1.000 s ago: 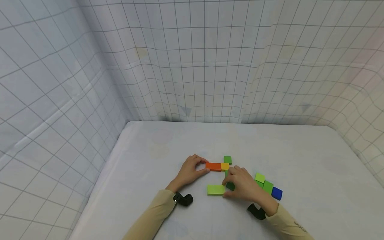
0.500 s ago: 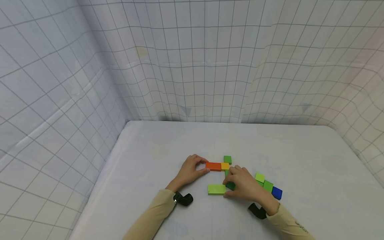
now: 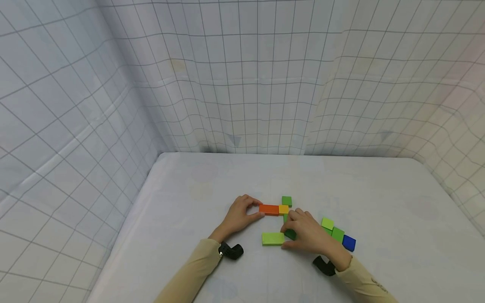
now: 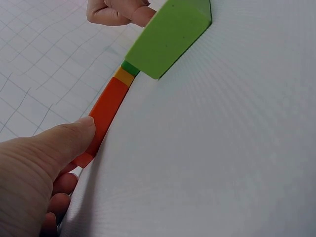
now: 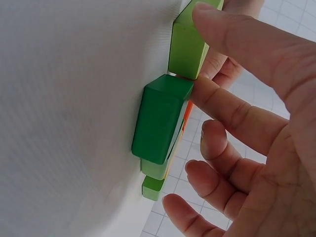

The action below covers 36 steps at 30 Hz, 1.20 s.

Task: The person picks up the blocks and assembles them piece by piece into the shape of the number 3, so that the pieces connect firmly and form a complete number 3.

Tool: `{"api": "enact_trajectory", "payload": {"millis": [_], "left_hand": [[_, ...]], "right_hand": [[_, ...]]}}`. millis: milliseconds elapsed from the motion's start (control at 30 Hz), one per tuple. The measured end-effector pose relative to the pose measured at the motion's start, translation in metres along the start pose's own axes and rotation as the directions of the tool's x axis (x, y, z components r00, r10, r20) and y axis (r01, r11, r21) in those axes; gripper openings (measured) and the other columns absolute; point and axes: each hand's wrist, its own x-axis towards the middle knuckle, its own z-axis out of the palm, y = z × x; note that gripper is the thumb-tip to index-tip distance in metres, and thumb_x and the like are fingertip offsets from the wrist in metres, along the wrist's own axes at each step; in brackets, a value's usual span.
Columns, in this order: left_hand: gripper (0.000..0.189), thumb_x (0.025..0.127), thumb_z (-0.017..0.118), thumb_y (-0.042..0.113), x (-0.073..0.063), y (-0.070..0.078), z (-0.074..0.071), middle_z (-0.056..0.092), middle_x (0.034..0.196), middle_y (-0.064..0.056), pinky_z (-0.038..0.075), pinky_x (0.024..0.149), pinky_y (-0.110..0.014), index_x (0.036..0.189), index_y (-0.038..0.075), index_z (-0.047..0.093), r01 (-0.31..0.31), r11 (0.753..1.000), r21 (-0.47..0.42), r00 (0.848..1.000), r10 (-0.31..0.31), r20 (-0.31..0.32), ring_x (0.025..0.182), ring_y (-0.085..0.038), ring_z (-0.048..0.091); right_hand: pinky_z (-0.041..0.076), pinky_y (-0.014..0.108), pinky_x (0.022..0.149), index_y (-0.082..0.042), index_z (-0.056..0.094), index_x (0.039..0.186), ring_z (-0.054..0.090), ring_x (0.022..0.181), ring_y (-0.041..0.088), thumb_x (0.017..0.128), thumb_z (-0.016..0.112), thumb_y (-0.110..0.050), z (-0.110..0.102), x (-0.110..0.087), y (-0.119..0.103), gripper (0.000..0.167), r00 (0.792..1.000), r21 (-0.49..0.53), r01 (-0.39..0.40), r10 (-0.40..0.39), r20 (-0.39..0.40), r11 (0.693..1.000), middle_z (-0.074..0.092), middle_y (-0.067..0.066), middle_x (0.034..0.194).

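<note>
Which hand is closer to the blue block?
Right. The right hand is left of the blue block, with a green block between, pinching the long lime block. The left hand is farther left, pinching the orange block.

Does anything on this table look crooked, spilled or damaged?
I see no spill or damage. The blue block and green blocks beside it, at the head view's right, look askew: they sit slanted, while the orange block and yellow block line up straight.
</note>
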Motion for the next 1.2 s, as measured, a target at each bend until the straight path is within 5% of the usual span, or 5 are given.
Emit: {"api": "enact_trajectory", "payload": {"millis": [1000,1200], "left_hand": [[0.032,0.085,0.071,0.039,0.0,-0.001,0.001,0.054,0.097,0.008,0.038,0.078,-0.03,0.11,0.019,0.067,0.008,1.0,0.012,1.0,-0.009,0.005,0.087,-0.011,0.044],[0.033,0.085,0.071,0.039,0.0,-0.001,0.001,0.054,0.097,0.007,0.038,0.078,-0.03,0.11,0.018,0.067,0.005,1.0,0.009,1.0,-0.005,0.005,0.087,-0.011,0.044]], "right_hand": [[0.038,0.031,0.072,-0.018,0.072,0.096,0.044,0.083,0.011,0.074,0.081,-0.038,-0.011,-0.006,0.005,0.031,0.999,0.06,0.028,-0.026,-0.031,0.998,0.049,-0.008,0.087],[0.046,0.033,0.074,-0.014,0.071,0.1,0.054,0.086,0.015,0.082,0.076,-0.031,-0.035,-0.017,0.025,0.026,0.992,0.119,-0.08,0.092,-0.092,0.99,0.059,-0.005,0.093]]}}
